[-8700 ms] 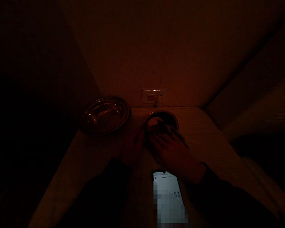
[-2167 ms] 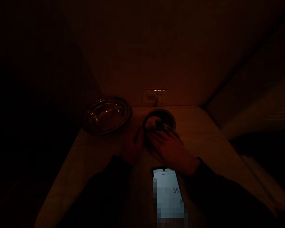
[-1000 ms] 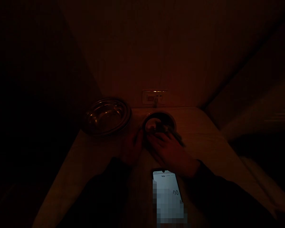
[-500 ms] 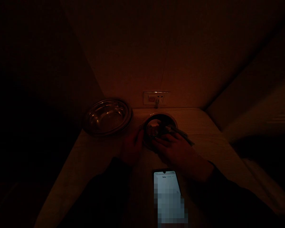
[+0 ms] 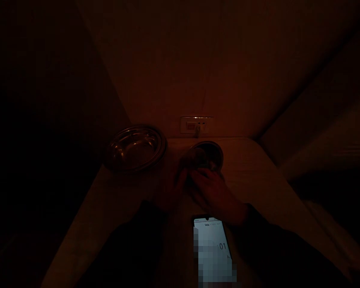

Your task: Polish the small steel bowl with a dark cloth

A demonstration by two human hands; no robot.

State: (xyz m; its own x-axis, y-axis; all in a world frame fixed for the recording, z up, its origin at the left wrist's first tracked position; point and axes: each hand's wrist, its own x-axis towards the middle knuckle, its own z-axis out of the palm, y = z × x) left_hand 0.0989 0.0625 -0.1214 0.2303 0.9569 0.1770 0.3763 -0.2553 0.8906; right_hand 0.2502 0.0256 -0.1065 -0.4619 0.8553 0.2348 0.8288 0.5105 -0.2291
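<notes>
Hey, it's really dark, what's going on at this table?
A person has both hands at a small steel bowl on the table: the left hand by its left side, the right hand over its near rim. It is too dark to tell what they hold. A larger steel dish sits to the left; a lit phone lies in front.

Dark long sleeves [image 5: 276,244] to the wrists, left grip [image 5: 174,190], right grip [image 5: 213,193], both bare

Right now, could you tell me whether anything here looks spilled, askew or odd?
Nothing clearly stands out, though it is dark. The large steel dish sits at the left edge of the table; spills would be hard to see.
</notes>
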